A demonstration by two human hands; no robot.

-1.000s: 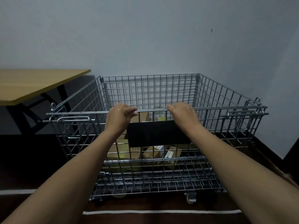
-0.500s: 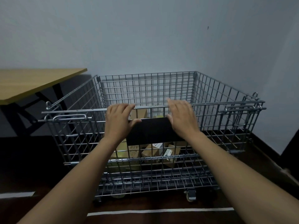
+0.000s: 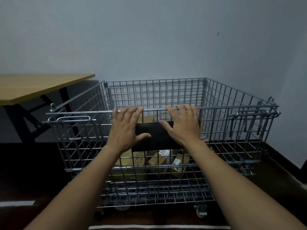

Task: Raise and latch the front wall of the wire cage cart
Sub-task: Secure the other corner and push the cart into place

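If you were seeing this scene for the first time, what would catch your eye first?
Two open hands, left hand and right hand, spread against the raised front wall of the wire cage cart, flanking a black plate. Cardboard boxes lie inside; a wooden table stands far left.

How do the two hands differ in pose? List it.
The left hand sits lower, thumb spread out across the black panel; the right hand sits higher, thumb angled up-left. Left fingers just reach the top rail; right fingers overlap it. Both are open, fingers spread, palms toward the front wall.

Storeroom: wire cage cart (image 3: 232, 130), parcels (image 3: 157, 161)
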